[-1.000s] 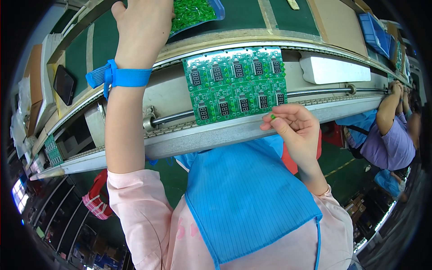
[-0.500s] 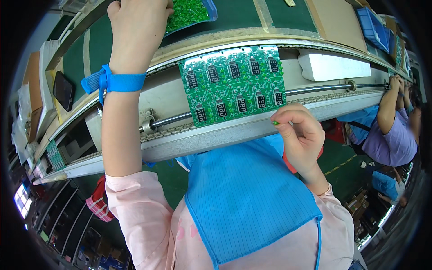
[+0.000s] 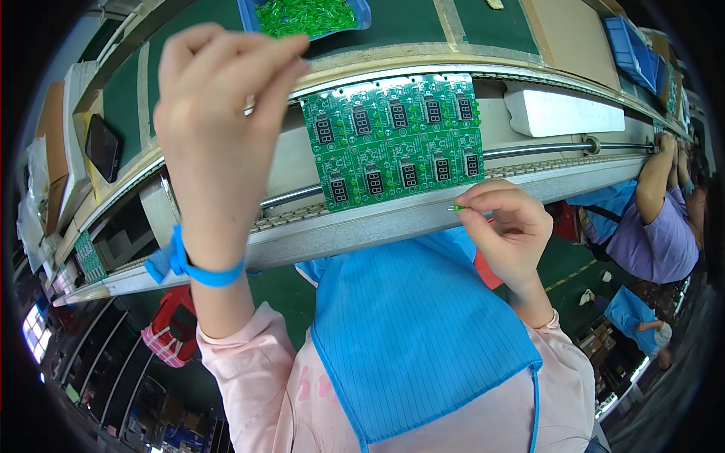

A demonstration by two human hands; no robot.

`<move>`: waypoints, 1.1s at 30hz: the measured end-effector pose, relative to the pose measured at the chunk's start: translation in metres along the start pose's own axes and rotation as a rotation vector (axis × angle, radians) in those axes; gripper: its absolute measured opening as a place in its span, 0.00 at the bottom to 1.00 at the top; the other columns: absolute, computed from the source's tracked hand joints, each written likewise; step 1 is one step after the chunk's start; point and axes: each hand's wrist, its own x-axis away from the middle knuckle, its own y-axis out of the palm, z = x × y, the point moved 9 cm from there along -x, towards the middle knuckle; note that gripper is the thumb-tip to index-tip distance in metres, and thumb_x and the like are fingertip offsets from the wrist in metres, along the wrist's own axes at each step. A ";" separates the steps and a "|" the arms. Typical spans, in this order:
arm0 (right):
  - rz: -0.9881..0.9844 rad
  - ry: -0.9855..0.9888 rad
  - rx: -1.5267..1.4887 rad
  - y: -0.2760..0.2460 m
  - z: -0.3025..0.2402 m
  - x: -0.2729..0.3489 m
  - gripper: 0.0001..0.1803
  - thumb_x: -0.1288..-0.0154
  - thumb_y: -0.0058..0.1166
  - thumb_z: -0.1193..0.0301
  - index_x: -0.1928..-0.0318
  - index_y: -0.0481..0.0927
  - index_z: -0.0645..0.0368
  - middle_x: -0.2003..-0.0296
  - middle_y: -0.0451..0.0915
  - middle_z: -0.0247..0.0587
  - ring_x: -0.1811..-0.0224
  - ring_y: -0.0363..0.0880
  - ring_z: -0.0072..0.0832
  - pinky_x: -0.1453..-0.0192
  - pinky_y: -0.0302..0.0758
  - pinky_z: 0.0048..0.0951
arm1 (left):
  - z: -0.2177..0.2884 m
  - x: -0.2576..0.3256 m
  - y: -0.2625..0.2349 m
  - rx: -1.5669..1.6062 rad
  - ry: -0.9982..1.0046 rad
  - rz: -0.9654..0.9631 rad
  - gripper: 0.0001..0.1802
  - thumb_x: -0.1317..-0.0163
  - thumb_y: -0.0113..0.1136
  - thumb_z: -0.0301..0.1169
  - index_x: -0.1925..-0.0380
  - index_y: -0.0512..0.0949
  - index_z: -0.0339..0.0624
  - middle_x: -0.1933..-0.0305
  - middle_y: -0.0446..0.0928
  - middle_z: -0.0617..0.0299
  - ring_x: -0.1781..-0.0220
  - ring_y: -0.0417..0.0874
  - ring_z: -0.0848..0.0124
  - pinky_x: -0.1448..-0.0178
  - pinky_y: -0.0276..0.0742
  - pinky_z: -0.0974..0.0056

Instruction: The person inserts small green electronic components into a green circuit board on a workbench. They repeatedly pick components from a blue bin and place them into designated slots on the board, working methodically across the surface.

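Head view: the right hand [image 3: 504, 230] has its fingers [image 3: 483, 198] pinched together on a small green LED [image 3: 456, 208], held just below the lower right edge of the green circuit board panel [image 3: 396, 140] that lies on the conveyor rails [image 3: 529, 155]. The left hand [image 3: 219, 113] is raised over the line with fingertips drawn together; whether they hold anything cannot be told. A blue tray of green LEDs [image 3: 306, 15] sits beyond the panel on the worktop [image 3: 393, 23]. A blue wrist strap [image 3: 198, 270] circles the left wrist.
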 end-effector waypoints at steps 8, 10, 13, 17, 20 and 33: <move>-0.060 -0.251 0.521 0.013 0.000 -0.008 0.13 0.52 0.67 0.85 0.64 0.83 0.60 0.69 0.82 0.40 0.66 0.80 0.33 0.64 0.75 0.30 | 0.032 0.069 0.026 0.349 -0.200 -0.197 0.18 0.53 0.68 0.18 0.59 0.86 0.40 0.63 0.81 0.61 0.56 0.73 0.59 0.54 0.74 0.60; -0.064 -0.255 0.593 0.017 0.006 -0.005 0.14 0.53 0.68 0.84 0.64 0.83 0.59 0.71 0.80 0.39 0.66 0.78 0.34 0.65 0.73 0.32 | 0.036 0.084 0.035 0.433 -0.229 -0.215 0.15 0.51 0.68 0.18 0.61 0.87 0.41 0.64 0.82 0.63 0.57 0.74 0.61 0.54 0.73 0.61; -0.077 -0.244 0.633 0.021 0.011 -0.006 0.14 0.53 0.68 0.83 0.64 0.82 0.58 0.71 0.78 0.38 0.67 0.78 0.34 0.64 0.73 0.34 | 0.038 0.096 0.044 0.458 -0.275 -0.222 0.14 0.51 0.68 0.18 0.63 0.87 0.42 0.63 0.82 0.64 0.54 0.74 0.60 0.52 0.73 0.61; -0.090 -0.239 0.635 0.022 0.014 -0.005 0.15 0.53 0.67 0.84 0.64 0.81 0.59 0.70 0.79 0.39 0.66 0.78 0.35 0.64 0.73 0.35 | 0.039 0.105 0.050 0.455 -0.302 -0.221 0.13 0.51 0.68 0.19 0.64 0.87 0.43 0.63 0.83 0.64 0.53 0.74 0.60 0.50 0.73 0.61; -0.085 -0.257 0.634 0.022 0.012 -0.007 0.16 0.53 0.67 0.85 0.62 0.80 0.59 0.69 0.79 0.38 0.66 0.78 0.34 0.63 0.73 0.34 | 0.040 0.107 0.050 0.447 -0.304 -0.199 0.13 0.52 0.68 0.19 0.64 0.87 0.43 0.62 0.83 0.65 0.53 0.74 0.60 0.51 0.72 0.61; -0.048 -0.311 0.658 0.029 0.008 -0.011 0.18 0.53 0.66 0.86 0.60 0.78 0.59 0.70 0.80 0.37 0.67 0.79 0.33 0.65 0.73 0.33 | 0.038 0.112 0.048 0.462 -0.348 -0.147 0.10 0.52 0.71 0.18 0.69 0.86 0.42 0.64 0.85 0.64 0.52 0.74 0.60 0.50 0.71 0.61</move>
